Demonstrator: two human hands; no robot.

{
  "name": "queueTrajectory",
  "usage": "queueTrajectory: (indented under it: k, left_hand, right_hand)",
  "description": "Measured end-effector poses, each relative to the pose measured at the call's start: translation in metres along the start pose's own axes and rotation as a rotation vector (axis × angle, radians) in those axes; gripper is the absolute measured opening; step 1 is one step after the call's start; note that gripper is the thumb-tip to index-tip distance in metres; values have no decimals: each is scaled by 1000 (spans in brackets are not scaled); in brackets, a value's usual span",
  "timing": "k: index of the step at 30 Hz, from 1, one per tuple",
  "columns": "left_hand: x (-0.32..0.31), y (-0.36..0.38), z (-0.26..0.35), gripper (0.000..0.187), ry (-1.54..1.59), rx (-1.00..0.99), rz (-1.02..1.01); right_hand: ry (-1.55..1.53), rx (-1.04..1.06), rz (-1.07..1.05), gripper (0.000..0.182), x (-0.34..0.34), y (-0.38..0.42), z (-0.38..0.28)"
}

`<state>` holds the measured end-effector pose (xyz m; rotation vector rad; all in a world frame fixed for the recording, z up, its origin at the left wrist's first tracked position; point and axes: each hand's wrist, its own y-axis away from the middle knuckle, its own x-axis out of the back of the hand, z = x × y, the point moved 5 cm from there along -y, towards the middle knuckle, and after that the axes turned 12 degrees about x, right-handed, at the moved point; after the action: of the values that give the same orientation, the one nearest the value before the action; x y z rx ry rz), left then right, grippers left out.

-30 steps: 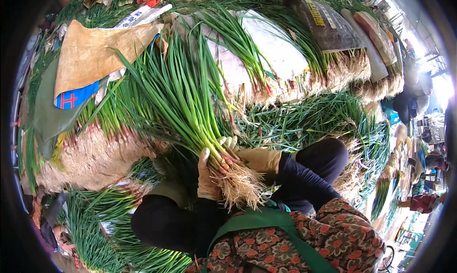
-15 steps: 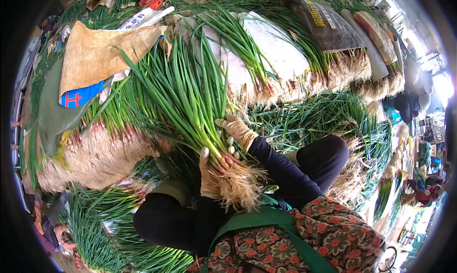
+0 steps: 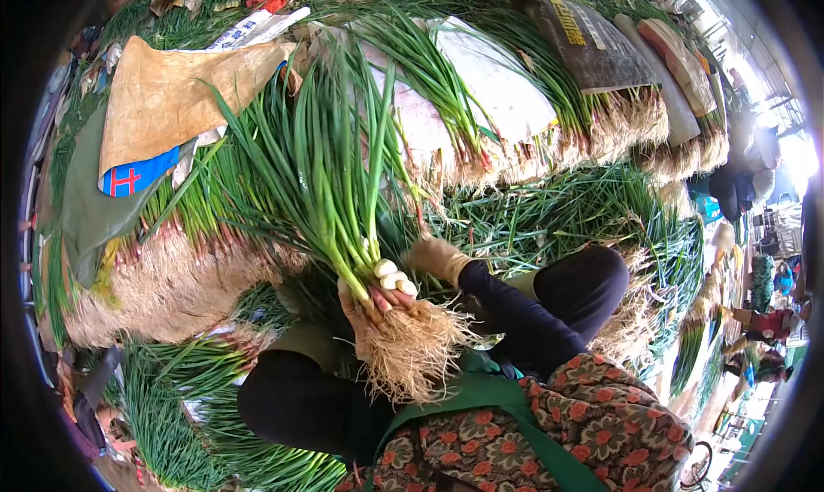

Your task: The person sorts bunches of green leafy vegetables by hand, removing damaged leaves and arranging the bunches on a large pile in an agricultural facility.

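Green leaves and pale roots mark the two ends of the bunch of green onions (image 3: 330, 191), which lies between the person's knees and the covered rows of onions (image 3: 528, 157) at the far side. Its long axis runs slantwise: the leaves spread to the far left, while the roots (image 3: 416, 346) hang toward the near side and a little to the right, close to the green apron strap (image 3: 468, 395). The gloved left hand (image 3: 348, 303) is the nearer one, because it is already in contact; it comes around the reddish stem bases from the left and from below. Its whitish fingertips (image 3: 395, 280) show at the right side of the stems, curled and closed on them, just above the roots. The gloved right hand (image 3: 436, 260) is just beside the bunch, to the right of these fingertips, and a small gap seems to separate them. From it, the stems lie to the left. This hand is blurred, so one cannot tell how far its fingers are open, or if they hold anything. One thin stalk (image 3: 421, 217) hangs at its far side, but whether it touches the glove is not clear.
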<state>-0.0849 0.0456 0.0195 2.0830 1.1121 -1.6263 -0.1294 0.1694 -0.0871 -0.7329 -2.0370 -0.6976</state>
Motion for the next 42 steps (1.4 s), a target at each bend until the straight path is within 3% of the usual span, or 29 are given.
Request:
queueTrajectory:
  k: [2, 3, 5, 6, 7, 9, 11, 12, 13, 14, 16, 18, 19, 22, 23, 24, 26, 29, 32, 35, 36, 37, 38, 39, 40, 41, 42]
  left_hand:
    - [-12, 4, -9, 47, -147, -231, 89]
    - [7, 14, -2, 50, -201, -290, 208]
    - [7, 12, -13, 55, 415, 20, 223]
    - [35, 22, 0, 59, 88, -63, 298]
    - [40, 21, 8, 64, -232, -140, 409]
    - [48, 24, 10, 61, -422, -129, 524]
    - [53, 30, 13, 60, -463, -66, 599]
    - [42, 30, 10, 60, -493, -86, 603]
    - [31, 30, 7, 60, -522, -106, 608]
    - [25, 28, 6, 60, -534, -133, 636]
    - [19, 20, 5, 61, -558, -169, 693]
    - [27, 16, 6, 62, -618, -137, 683]
    - [29, 15, 6, 62, -642, -128, 680]
    - [32, 15, 4, 59, -587, -180, 653]
    - [31, 16, 0, 58, -493, -221, 639]
    - [17, 13, -3, 56, -493, -213, 548]
    - [-11, 7, -8, 55, -486, -190, 366]
    - [-34, 9, -13, 58, -450, -329, 354]
    - [-28, 8, 5, 56, -491, -341, 179]
    - [14, 16, 17, 53, -301, -372, 380]
    - [27, 19, 17, 53, -239, -381, 441]
    - [31, 21, 17, 54, -280, -287, 371]
    - [35, 25, 18, 56, -328, -194, 301]
    - [33, 21, 13, 54, -261, -220, 334]
    - [26, 17, 7, 53, -215, -212, 338]
    - [19, 13, 1, 53, -169, -206, 342]
    - [12, 11, -3, 52, -139, -169, 313]
  right_hand:
    - [-151, 54, -503, 33, -13, 20, -11]
    - [-81, 66, -423, 37, 4, 22, -7]
    - [-114, -341, 30, 39, 60, 15, 15]
    - [-129, -537, 263, 40, 87, 17, 24]
    - [-128, -461, 292, 41, 99, 12, 23]
    - [-125, -328, 316, 40, 100, 0, 23]
    - [-121, -214, 304, 38, 84, -13, 25]
    - [-54, -260, 424, 37, 95, -11, 11]
    - [-16, -418, 285, 35, 97, -7, 7]
    - [80, -293, 371, 34, 113, 4, -20]
    - [-63, -107, 393, 34, 109, 24, -43]
    - [-70, 96, 271, 31, 88, 38, -64]
    - [-146, 4, 19, 29, 81, 42, -63]
    - [-261, 122, 490, 27, 68, 36, 4]
    - [-134, 42, 624, 27, 68, 28, 33]
    - [-218, -406, 478, 29, 88, 24, 44]
    - [-324, -252, 742, 30, 97, 9, 41]
    - [134, -86, 354, 33, 81, -13, 23]
    - [235, 40, -69, 25, 36, -13, -9]
    - [-123, 212, -546, 26, 7, 12, -15]
    - [31, 145, -414, 26, 26, 5, -4]
    - [182, 81, -281, 25, 50, -5, 10]
    - [108, -30, 64, 24, 78, -17, 28]
    - [250, -119, 228, 28, 123, -26, 26]
    - [93, -407, 462, 28, 136, -34, 57]
    - [178, -259, 603, 30, 140, -46, 65]
    - [-21, -424, 544, 33, 129, -54, 89]
